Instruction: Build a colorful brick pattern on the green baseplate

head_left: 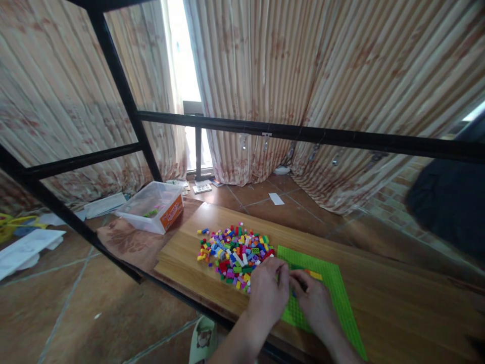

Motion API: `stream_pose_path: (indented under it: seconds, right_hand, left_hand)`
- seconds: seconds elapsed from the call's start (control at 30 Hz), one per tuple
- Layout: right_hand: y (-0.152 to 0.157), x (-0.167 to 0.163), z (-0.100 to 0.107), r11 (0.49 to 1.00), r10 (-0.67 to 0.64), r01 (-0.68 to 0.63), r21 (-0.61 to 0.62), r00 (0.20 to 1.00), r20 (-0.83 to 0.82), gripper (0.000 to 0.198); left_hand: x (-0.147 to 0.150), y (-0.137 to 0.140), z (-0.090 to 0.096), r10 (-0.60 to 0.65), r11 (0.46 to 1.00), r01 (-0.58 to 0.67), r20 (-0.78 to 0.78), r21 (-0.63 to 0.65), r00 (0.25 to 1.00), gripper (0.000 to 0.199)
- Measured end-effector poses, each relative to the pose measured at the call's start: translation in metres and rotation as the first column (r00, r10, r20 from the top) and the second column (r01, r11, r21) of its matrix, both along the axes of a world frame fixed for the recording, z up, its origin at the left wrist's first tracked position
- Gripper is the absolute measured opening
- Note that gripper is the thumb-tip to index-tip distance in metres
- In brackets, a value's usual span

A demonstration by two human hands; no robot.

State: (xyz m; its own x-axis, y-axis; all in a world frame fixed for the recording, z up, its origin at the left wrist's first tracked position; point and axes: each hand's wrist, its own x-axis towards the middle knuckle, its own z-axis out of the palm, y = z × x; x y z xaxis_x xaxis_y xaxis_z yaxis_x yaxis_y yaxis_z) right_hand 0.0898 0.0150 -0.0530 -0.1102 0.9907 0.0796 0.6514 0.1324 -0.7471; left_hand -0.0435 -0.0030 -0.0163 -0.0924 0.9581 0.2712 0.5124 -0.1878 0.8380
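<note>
My left hand (pixel 268 285) is closed in a pinch over the left edge of a green studded baseplate (pixel 343 283), beside a heap of small coloured toy bricks (pixel 235 253). Its fingertips almost meet those of my right hand (pixel 313 298), which is also pinched, above the plate. Whatever sits between the fingers is too small and too hidden to make out. Yellow and orange bricks (pixel 314 275) stand on the plate just beyond my right hand. A bit of blue shows below the fingertips.
The wooden board (pixel 401 308) carries the heap and plate. A clear plastic box (pixel 151 222) with an orange label stands left of it. A black metal rail (pixel 242 123) crosses behind, before striped curtains (pixel 261 60). A pale slipper (pixel 200 346) lies on the tiled floor below.
</note>
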Motion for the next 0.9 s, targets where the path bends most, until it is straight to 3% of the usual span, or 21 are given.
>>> stream_pose_path:
  seconds: [0.1, 0.27, 0.53, 0.9]
  right_hand:
    - [-0.009, -0.022, 0.000, 0.994, 0.106, -0.106, 0.000, 0.994, -0.039, 0.024]
    - [-0.016, -0.038, 0.002, 0.988, 0.154, -0.153, 0.023, 0.988, -0.034, 0.028]
    - [-0.020, -0.041, -0.012, 0.990, 0.137, -0.137, 0.010, 0.989, 0.054, 0.031]
    - [-0.016, -0.042, -0.023, 0.997, 0.074, -0.074, 0.008, 0.996, 0.051, 0.028]
  left_hand:
    - [-0.008, -0.001, 0.003, 0.035, 0.998, -0.032, 0.067, -0.050, 0.997, 0.030]
    - [-0.011, -0.002, 0.004, 0.010, 0.992, 0.012, 0.179, -0.123, 0.984, 0.037]
    - [-0.003, -0.007, 0.002, -0.026, 0.982, 0.066, 0.219, -0.179, 0.975, 0.040]
    - [-0.002, -0.010, 0.003, -0.018, 0.987, 0.055, 0.237, -0.150, 0.971, 0.038]
